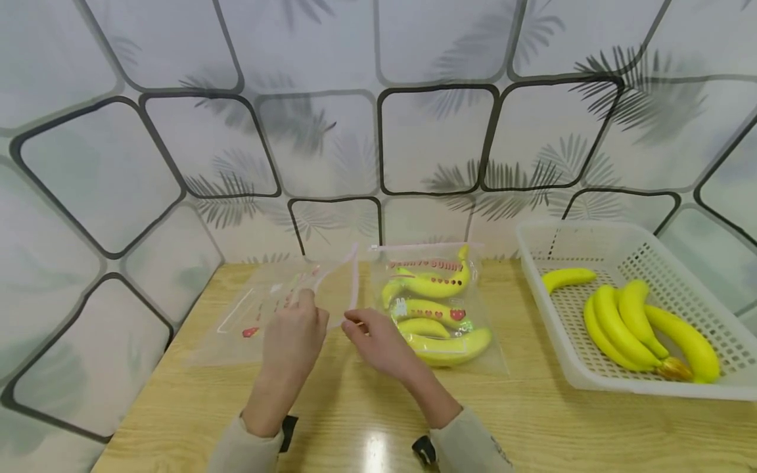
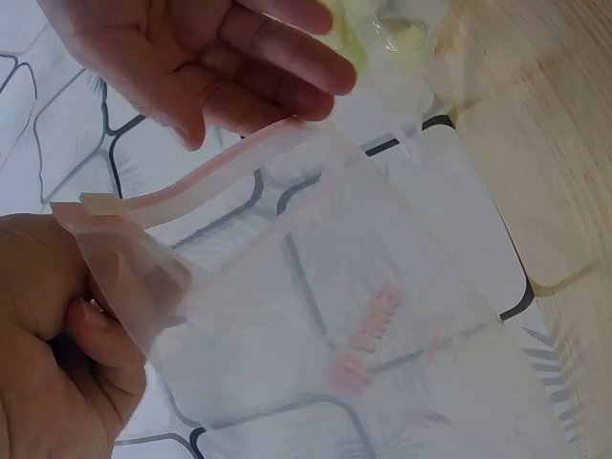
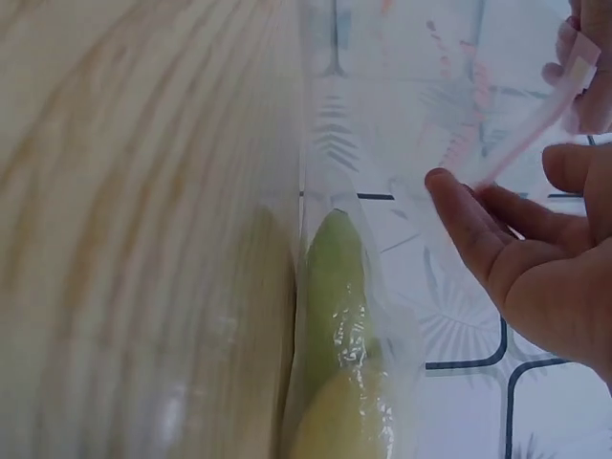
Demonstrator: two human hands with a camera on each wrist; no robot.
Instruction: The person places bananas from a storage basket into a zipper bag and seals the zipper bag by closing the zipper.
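Observation:
A clear zip bag (image 1: 230,338) with a pink zip strip and red print lies flat on the left of the table, its mouth lifted and spread toward the right. My left hand (image 1: 296,335) grips one corner of that mouth, by the pale slider (image 2: 103,204); the bag's film bunches at its curled fingers. On the other side of the mouth is my right hand (image 1: 381,338), its fingers fairly straight and touching the pink edge (image 3: 521,143). Beside it lies a second zip bag (image 1: 493,355) holding several yellow bananas (image 1: 452,346).
A white perforated basket (image 1: 547,328) stands on the right with several bananas in it, one (image 1: 570,277) apart from the bunch (image 1: 627,328). The wooden table (image 1: 532,427) meets a patterned backdrop (image 1: 437,144) behind the bags.

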